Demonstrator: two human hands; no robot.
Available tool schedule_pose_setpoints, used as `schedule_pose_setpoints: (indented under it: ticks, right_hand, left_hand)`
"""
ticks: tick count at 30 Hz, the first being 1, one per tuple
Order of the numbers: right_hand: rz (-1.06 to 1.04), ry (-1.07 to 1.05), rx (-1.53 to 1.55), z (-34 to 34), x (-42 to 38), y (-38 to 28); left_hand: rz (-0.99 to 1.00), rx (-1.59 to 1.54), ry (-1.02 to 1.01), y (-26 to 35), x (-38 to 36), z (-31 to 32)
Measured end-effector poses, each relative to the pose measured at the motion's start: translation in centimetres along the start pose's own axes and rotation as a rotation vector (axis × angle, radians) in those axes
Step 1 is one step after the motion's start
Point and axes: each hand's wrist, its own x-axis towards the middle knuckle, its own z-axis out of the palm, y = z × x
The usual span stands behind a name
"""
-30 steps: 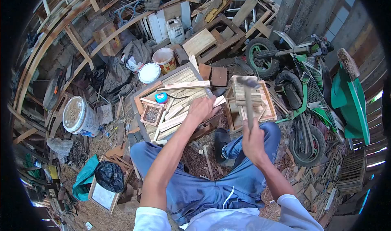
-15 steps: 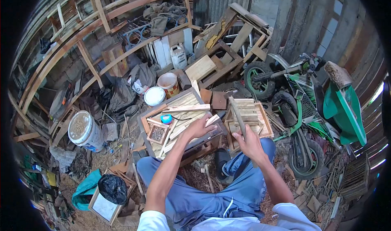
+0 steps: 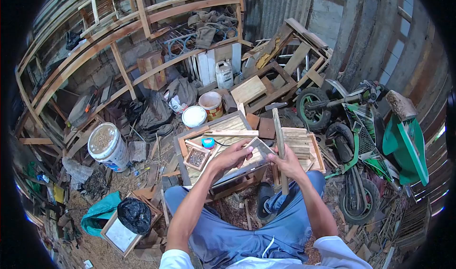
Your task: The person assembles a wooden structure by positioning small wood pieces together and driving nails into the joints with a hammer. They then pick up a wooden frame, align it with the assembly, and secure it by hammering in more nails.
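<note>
cluttered woodworking shed: timber offcuts

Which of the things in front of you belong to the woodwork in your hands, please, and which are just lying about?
In hand or in use:
left hand and right hand on a small wooden frame
hammer, in the right hand
slatted work board

Lying about:
white bucket
small motorbike
black bag
jerrycan

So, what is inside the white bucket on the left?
The white bucket stands open, filled nearly to the rim with brownish, grainy material, perhaps sawdust or nails. What lies deeper is covered.
</note>
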Motion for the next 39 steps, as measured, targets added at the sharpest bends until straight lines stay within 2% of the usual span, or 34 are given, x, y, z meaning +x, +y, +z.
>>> schedule_pose_setpoints:
  ticks: [3, 12, 15, 21, 30, 33, 39]
  right_hand:
    - [-0.106, 0.002, -0.107, 0.4, 0.3, 0.2]
    - [-0.089, -0.008, 0.190, 2.6, -0.8, -1.6]
    - [-0.057, 0.010, 0.204, 2.7, -0.6, -1.6]
    - [-0.040, 0.039, 0.209, 2.7, -1.1, -2.1]
    - [-0.228, 0.097, 0.085, 1.9, -2.6, -3.9]
    - [-0.205, 0.121, -0.021, 1.5, -3.5, -4.6]
    - [-0.211, 0.157, 0.079, 1.5, -3.8, -5.6]
  left_hand:
    - [0.075, 0.022, 0.049, 0.9, -1.0, 0.2]
    - [0.063, -0.001, 0.054, 2.0, -2.5, -0.1]
    - [0.047, -0.003, 0.068, 1.3, -2.1, -0.4]
    - [0.073, -0.095, 0.077, 0.9, -1.8, 0.2]
    - [0.139, -0.042, 0.064, 2.5, -1.3, 1.4]
    - [0.137, -0.017, 0.057, 2.3, -1.1, 1.7]
    - [0.137, 0.025, 0.061, 3.4, -1.0, 2.5]
